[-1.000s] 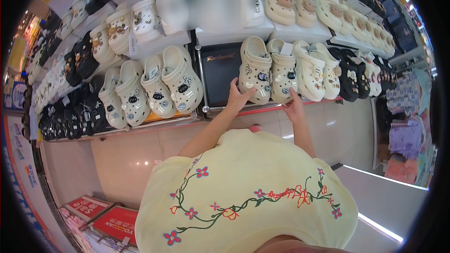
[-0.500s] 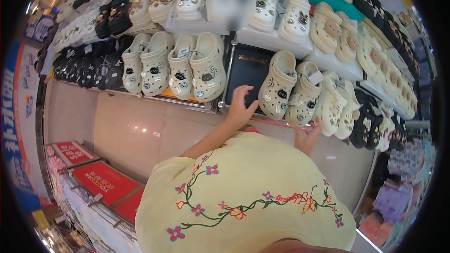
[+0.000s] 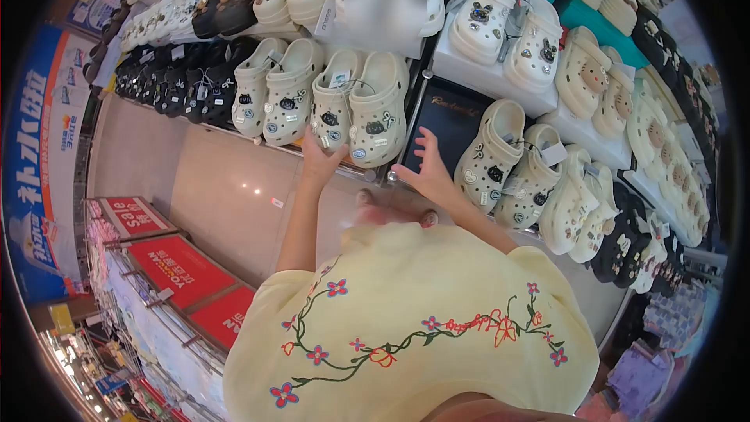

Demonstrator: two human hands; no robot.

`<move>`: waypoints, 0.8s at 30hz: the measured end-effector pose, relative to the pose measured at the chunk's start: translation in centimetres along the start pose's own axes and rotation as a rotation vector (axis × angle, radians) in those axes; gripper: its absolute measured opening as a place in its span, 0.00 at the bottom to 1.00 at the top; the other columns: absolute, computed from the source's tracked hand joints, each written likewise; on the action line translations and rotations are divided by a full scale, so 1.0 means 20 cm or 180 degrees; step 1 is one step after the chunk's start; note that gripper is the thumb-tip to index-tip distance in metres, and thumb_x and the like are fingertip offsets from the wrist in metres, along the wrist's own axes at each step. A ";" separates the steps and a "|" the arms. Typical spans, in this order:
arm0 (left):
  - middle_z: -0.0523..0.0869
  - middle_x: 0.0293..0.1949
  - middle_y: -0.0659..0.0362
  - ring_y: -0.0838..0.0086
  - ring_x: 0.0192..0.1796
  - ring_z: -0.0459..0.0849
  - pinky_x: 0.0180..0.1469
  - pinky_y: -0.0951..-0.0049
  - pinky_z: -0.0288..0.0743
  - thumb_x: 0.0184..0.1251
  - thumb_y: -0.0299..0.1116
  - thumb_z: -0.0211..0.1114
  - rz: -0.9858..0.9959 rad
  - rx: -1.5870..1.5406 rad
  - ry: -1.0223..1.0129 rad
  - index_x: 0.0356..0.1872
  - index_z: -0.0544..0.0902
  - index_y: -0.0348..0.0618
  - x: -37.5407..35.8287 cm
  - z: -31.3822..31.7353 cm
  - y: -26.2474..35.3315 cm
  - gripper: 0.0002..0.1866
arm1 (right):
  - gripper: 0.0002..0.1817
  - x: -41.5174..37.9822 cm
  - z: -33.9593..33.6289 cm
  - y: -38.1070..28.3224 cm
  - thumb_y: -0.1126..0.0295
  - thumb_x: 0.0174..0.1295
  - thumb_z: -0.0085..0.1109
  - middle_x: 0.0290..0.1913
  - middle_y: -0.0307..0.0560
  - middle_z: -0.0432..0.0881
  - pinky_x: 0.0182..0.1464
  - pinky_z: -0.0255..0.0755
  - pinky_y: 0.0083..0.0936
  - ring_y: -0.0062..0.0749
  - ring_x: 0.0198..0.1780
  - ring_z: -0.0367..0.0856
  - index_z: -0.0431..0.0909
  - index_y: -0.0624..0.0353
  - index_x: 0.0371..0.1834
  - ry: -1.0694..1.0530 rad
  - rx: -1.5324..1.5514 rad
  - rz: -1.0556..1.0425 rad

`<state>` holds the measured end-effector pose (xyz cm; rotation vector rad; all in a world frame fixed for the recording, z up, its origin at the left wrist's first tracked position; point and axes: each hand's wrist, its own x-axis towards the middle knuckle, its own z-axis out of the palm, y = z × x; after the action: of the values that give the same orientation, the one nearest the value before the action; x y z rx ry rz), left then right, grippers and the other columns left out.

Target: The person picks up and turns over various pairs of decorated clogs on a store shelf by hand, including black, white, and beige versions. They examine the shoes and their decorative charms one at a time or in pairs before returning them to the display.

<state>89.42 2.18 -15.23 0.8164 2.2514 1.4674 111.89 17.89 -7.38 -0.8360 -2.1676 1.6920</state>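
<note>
My left hand (image 3: 321,161) is at the toe of a cream clog (image 3: 331,120), with fingers on its left side and thumb toward its right. This clog is tied by a dark cord to a matching clog (image 3: 377,129); both carry black cat and bow charms. My right hand (image 3: 429,169) is open, fingers spread and holding nothing, in front of a dark box lid (image 3: 449,126) with gold script. To its right stands another cream clog (image 3: 491,158), beside a matching clog (image 3: 530,181) with a white tag.
White clogs (image 3: 481,22) stand on a white box behind, and black clogs (image 3: 207,82) line the left of the rack. A metal rail runs along the shelf's front edge. Red sale signs (image 3: 178,275) top a clothes rack at lower left. Tiled floor (image 3: 211,172) lies below.
My left hand has moved left from the dark box lid to the clog's toe. My right hand has moved left from the right-hand clogs to the lid. The view has shifted left.
</note>
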 end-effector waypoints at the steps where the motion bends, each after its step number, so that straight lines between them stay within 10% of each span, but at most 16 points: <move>1: 0.61 0.59 0.36 0.50 0.63 0.62 0.64 0.59 0.59 0.44 0.43 0.74 -0.0076 0.0221 -0.0063 0.66 0.49 0.29 0.03 -0.01 0.01 0.54 | 0.52 0.03 0.07 0.04 0.58 0.49 0.70 0.62 0.64 0.59 0.57 0.65 0.37 0.48 0.58 0.67 0.42 0.61 0.69 0.0051 0.0123 0.0143; 6: 0.56 0.61 0.33 0.47 0.64 0.61 0.65 0.60 0.59 0.43 0.47 0.75 -0.0737 0.1306 -0.0892 0.68 0.44 0.30 0.11 -0.15 0.37 0.58 | 0.58 0.12 0.31 0.03 0.55 0.40 0.74 0.63 0.65 0.52 0.67 0.53 0.40 0.54 0.67 0.50 0.43 0.70 0.66 0.0862 -0.0147 0.0317; 14: 0.58 0.63 0.44 0.56 0.59 0.66 0.61 0.60 0.62 0.52 0.45 0.70 -0.0524 0.1037 -0.1018 0.68 0.44 0.35 0.16 -0.13 0.10 0.52 | 0.57 0.23 0.48 -0.02 0.49 0.38 0.74 0.63 0.68 0.56 0.66 0.55 0.38 0.53 0.67 0.54 0.49 0.70 0.65 0.1794 -0.0360 0.0733; 17: 0.59 0.61 0.51 0.60 0.61 0.62 0.59 0.60 0.63 0.53 0.42 0.69 -0.1985 -0.1547 -0.1108 0.67 0.47 0.43 0.15 -0.23 0.18 0.46 | 0.58 0.25 0.52 -0.01 0.47 0.37 0.73 0.62 0.68 0.58 0.65 0.56 0.37 0.51 0.65 0.58 0.51 0.72 0.64 0.2003 -0.0380 0.1019; 24: 0.73 0.46 0.62 0.73 0.49 0.69 0.52 0.66 0.66 0.59 0.46 0.65 -0.3475 -0.2842 -0.1382 0.54 0.70 0.51 0.23 -0.25 0.03 0.24 | 0.54 0.29 0.51 -0.03 0.47 0.34 0.74 0.56 0.65 0.68 0.62 0.62 0.37 0.52 0.61 0.65 0.59 0.74 0.60 0.2287 -0.0156 0.1278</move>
<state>83.28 1.58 -12.43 -0.3331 1.1009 1.2796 101.57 13.00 -10.43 -1.6687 -1.6122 1.1962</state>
